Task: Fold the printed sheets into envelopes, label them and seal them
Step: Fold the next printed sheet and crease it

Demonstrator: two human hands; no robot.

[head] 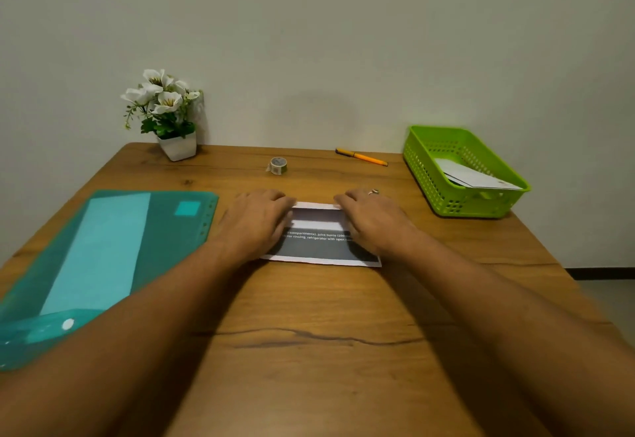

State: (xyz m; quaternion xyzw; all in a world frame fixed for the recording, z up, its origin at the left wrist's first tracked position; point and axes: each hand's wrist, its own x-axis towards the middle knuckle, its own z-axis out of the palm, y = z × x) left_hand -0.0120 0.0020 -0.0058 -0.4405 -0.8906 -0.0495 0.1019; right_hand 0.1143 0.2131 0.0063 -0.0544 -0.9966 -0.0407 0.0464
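head view: white print on the dark band of the folded sheet reads "compartments), juice bottle" and "rinsing, refrigerator with open". the sheet lies flat at the middle of the table. left hand and right hand rest palm-down on its two ends, fingers flat, pressing the far fold, gripping nothing.

Ahead of the fingers, bare table runs to the tape roll and the pen near the wall. Left of them a teal folder lies flat. To their right a green basket stands well apart, open table between.
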